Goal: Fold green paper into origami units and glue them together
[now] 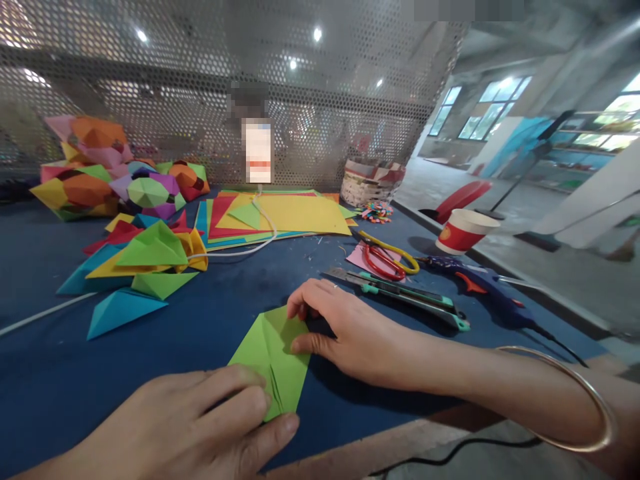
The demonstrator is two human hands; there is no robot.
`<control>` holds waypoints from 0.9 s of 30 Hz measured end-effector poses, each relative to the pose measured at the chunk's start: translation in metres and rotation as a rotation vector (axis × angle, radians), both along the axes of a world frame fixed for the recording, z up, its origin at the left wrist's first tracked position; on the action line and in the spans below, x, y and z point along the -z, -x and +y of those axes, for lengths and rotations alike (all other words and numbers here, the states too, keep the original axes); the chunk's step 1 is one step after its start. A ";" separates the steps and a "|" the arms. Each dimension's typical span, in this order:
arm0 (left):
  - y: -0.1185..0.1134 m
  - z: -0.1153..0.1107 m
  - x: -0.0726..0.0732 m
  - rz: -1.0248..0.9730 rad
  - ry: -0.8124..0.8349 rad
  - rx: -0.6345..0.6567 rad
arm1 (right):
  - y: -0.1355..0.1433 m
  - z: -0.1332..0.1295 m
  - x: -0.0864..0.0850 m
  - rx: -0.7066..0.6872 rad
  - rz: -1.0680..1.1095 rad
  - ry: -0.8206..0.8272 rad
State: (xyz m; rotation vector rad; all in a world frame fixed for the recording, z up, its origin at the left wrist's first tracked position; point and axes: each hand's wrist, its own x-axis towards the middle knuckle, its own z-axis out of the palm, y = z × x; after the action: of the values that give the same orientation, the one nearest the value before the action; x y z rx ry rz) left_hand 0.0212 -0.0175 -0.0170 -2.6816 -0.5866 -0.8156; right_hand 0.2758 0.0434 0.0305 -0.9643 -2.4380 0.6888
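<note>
A folded sheet of green paper (287, 357) lies on the blue table near its front edge. My left hand (215, 413) covers the sheet's lower left part, its fingers curled together on the paper and the thumb at the lower edge. At the upper right edge, my right hand (330, 323) has the paper between its thumb and bent fingers. Creases run down the middle of the sheet. Folded paper pieces in green (154, 247), blue (123, 310) and other colours are piled to the left, beyond my left hand.
A utility knife (400, 297), scissors (385, 260) and a glue gun (485, 290) lie right of centre. Coloured sheets (310, 213) are stacked behind. A paper cup (463, 232) stands right, a basket (373, 181) behind; paper balls (150, 193) sit back left. A white cable (240, 253) crosses the table.
</note>
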 end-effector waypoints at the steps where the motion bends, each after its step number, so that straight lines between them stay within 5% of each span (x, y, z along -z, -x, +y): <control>1: 0.000 0.000 -0.001 0.002 0.002 0.001 | 0.000 0.000 0.001 0.000 -0.005 -0.013; 9: -0.007 0.001 -0.010 0.013 -0.046 0.010 | 0.006 0.010 0.009 0.004 0.049 -0.082; 18: -0.018 0.001 -0.028 0.015 -0.130 -0.007 | 0.013 0.016 -0.001 0.105 0.053 0.103; 27: -0.017 0.002 -0.026 0.001 -0.182 -0.008 | 0.002 0.016 -0.007 -0.057 0.301 0.329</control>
State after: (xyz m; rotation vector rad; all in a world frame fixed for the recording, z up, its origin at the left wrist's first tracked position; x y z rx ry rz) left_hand 0.0380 -0.0160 0.0094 -2.5127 -0.4968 -0.8232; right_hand 0.2735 0.0593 0.0376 -0.8373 -2.1331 1.1910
